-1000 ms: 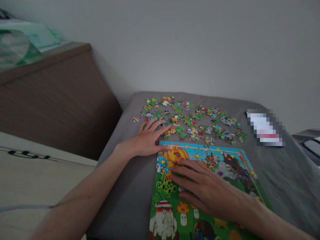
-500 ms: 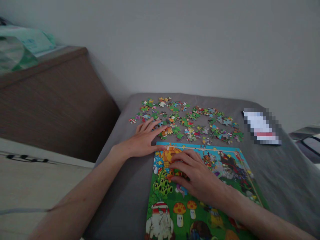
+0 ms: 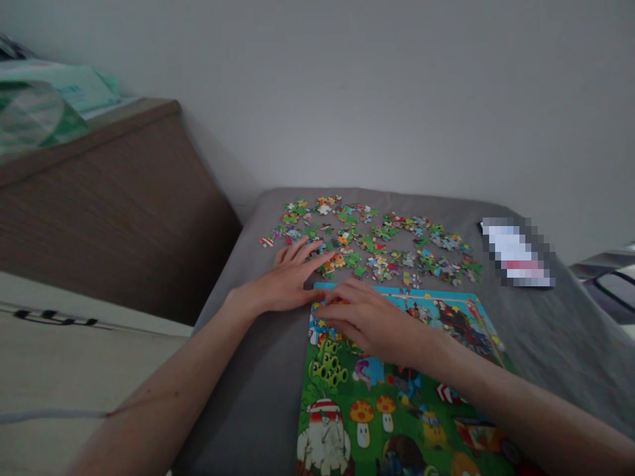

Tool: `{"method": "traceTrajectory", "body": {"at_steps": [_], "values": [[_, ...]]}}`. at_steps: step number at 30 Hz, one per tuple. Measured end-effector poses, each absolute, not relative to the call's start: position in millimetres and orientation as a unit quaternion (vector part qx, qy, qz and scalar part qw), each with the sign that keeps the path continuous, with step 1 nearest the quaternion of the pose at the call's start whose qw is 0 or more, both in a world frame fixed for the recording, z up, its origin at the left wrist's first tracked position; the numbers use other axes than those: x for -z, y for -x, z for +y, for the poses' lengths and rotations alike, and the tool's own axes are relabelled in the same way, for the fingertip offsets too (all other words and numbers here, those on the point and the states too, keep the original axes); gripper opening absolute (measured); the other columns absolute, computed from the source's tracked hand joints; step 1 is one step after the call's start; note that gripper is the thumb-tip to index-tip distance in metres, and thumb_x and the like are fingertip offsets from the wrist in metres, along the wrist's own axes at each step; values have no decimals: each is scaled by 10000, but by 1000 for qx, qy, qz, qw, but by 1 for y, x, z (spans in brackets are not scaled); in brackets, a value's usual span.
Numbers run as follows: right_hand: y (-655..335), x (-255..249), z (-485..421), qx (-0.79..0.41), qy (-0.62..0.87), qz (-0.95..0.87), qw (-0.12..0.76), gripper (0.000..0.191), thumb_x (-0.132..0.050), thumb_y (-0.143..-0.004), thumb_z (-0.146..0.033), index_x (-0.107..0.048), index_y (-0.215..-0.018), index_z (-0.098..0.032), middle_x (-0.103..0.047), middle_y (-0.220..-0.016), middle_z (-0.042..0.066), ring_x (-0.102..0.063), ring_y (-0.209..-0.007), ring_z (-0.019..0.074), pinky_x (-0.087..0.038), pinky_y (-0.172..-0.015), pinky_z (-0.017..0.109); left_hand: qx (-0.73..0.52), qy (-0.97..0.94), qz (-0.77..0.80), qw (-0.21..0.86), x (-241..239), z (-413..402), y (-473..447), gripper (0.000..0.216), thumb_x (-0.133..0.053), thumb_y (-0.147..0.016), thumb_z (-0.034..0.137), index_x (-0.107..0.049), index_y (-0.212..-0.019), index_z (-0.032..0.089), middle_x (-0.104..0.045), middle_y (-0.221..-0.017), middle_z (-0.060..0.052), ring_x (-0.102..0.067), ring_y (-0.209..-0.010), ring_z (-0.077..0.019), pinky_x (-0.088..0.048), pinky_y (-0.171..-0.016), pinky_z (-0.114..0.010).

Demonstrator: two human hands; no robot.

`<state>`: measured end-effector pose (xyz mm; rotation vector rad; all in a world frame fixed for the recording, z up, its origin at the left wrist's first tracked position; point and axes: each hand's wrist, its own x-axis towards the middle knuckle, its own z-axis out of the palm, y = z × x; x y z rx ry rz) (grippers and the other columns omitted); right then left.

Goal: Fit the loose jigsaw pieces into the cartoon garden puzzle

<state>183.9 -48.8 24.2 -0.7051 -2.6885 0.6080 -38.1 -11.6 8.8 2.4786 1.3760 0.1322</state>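
The left hand (image 3: 288,281) lies flat and open on the grey cloth (image 3: 248,370), holding nothing. Its fingertips touch the loose puzzle pieces (image 3: 377,244), which spread away past the fingers. Just beside its thumb is the corner of the colourful puzzle board (image 3: 387,410). The right hand (image 3: 370,317) rests palm down on that board (near the top corner), fingers a little bent, close to the left thumb. Whether it holds a piece cannot be seen.
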Motion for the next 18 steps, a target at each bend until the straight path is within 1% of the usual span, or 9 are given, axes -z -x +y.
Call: {"method": "traceTrajectory", "body": {"at_steps": [2, 5, 7, 9, 11, 14, 16, 18], "values": [[-185, -23, -48, -178, 260, -936, 158, 252, -516, -985, -177, -682, -1174, -203, -677, -1106, 80, -579, -1030, 217, -468, -944, 423, -52, -866, 473, 154, -9, -11, 39, 708, -542, -916, 593, -289, -1537, 369, -218, -1632, -57, -110, -1502, -346, -138, -1189, -567], [-196, -21, -55, -183, 259, -937, 148, 235, -529, -991, -240, -676, -1173, -213, -684, -1123, 63, -587, -1047, 207, -472, -966, 414, -56, -861, 480, 158, -12, -10, 40, 798, -597, -853, 662, -309, -1531, 357, -223, -1629, -62, -108, -1500, -351, -140, -1194, -559], [-205, -18, -63, -188, 246, -942, 133, 274, -547, -984, -259, -647, -1237, -227, -663, -1218, 58, -560, -1156, 211, -452, -1027, 417, -56, -858, 486, 157, -15, -10, 40, 837, -612, -828, 687, -319, -1531, 340, -227, -1626, -69, -105, -1500, -349, -132, -1200, -550], [-209, -14, -71, -179, 237, -945, 134, 330, -552, -979, -281, -607, -1300, -234, -616, -1330, 64, -488, -1287, 231, -426, -1079, 439, -60, -859, 483, 156, -16, -10, 39, 822, -591, -843, 686, -319, -1534, 333, -236, -1622, -72, -108, -1501, -340, -127, -1205, -543], [-209, -9, -77, -169, 238, -946, 143, 358, -538, -982, -294, -583, -1331, -228, -591, -1379, 75, -445, -1346, 241, -416, -1102, 454, -62, -864, 475, 157, -16, -11, 38, 834, -590, -838, 693, -306, -1539, 343, -236, -1622, -70, -111, -1500, -344, -127, -1202, -553], [-205, -5, -80, -171, 236, -944, 156, 392, -508, -991, -288, -547, -1372, -202, -595, -1387, 88, -457, -1353, 225, -399, -1130, 447, -52, -867, 469, 161, -15, -10, 38, 868, -620, -812, 692, -292, -1543, 356, -229, -1625, -66, -126, -1493, -359, -133, -1194, -570], [-204, -4, -80, -174, 227, -944, 163, 399, -502, -991, -280, -543, -1377, -187, -595, -1392, 94, -460, -1356, 219, -391, -1139, 443, -50, -865, 474, 156, -14, -9, 40, 817, -603, -841, 665, -313, -1535, 347, -243, -1620, -67, -137, -1491, -352, -143, -1194, -560], [-203, -4, -79, -170, 224, -945, 166, 358, -501, -987, -238, -584, -1331, -187, -628, -1346, 93, -499, -1314, 223, -418, -1112, 447, -58, -860, 487, 142, -12, -7, 42, 743, -567, -881, 638, -349, -1521, 331, -272, -1607, -70, -142, -1491, -340, -145, -1197, -547]]}}
